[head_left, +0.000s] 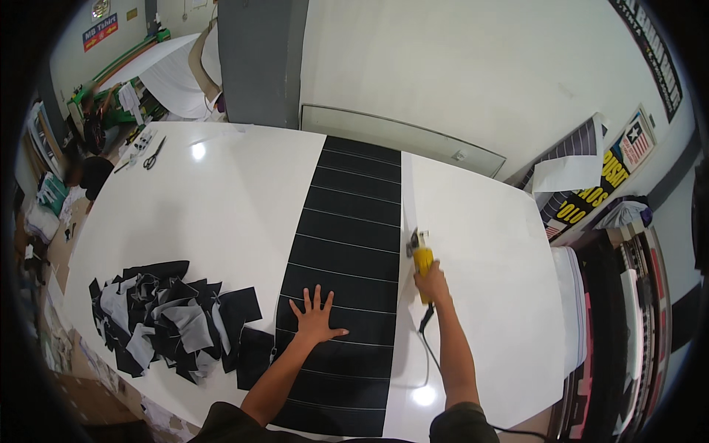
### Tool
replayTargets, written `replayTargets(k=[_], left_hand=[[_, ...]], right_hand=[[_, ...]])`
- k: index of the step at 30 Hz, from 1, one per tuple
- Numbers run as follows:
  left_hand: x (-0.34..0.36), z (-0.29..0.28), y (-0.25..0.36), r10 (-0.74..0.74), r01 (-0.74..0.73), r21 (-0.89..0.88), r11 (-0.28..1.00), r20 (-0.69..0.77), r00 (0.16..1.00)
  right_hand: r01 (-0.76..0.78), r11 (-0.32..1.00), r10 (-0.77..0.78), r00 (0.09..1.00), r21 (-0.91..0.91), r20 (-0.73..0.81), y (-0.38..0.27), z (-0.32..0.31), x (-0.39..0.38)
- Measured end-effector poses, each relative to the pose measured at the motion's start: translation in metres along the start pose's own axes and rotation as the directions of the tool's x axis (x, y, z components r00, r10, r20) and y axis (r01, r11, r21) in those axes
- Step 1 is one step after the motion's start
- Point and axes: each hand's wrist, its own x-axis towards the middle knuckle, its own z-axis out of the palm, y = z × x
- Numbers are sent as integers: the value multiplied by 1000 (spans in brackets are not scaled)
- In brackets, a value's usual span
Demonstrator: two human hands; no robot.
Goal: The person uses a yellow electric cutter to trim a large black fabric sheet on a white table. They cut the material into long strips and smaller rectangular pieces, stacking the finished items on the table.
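Note:
A long black fabric strip [343,199] marked with white cross lines runs down the middle of the white table [473,295]. My left hand [316,317] lies open on the strip, fingers spread. My right hand [433,280] grips a yellow electric cutter [422,258] with a metal head, standing on the table just right of the strip, its black cord trailing back. A loose heap of black and grey fabric scraps [159,317] lies left of the strip, with some pieces reaching to its edge.
Scissors [153,153] and small tools lie at the back left corner. Two other people [94,118] work beyond the left side. A grey pillar [262,63] stands behind the table. Fabric rolls [631,310] stand along the right side.

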Motion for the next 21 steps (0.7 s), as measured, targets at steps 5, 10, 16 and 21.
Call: replayTargets(k=[5,10,16,21], left_hand=[[-91,3,-16,-5,2,19,1000,162,987],[-234,23,-45,9,-19,47,999,219,976],[-361,29,-57,0,-33,118,992,269,963],[-332,48,-65,108,-109,-81,991,-10,994]], right_hand=[[-69,996,67,997,57,36,40,-9,-163],[-126,990,124,992,59,27,73,10,-314],[-202,977,197,978,67,67,41,12,-440],[-181,981,174,981,68,91,13,28,-462]])
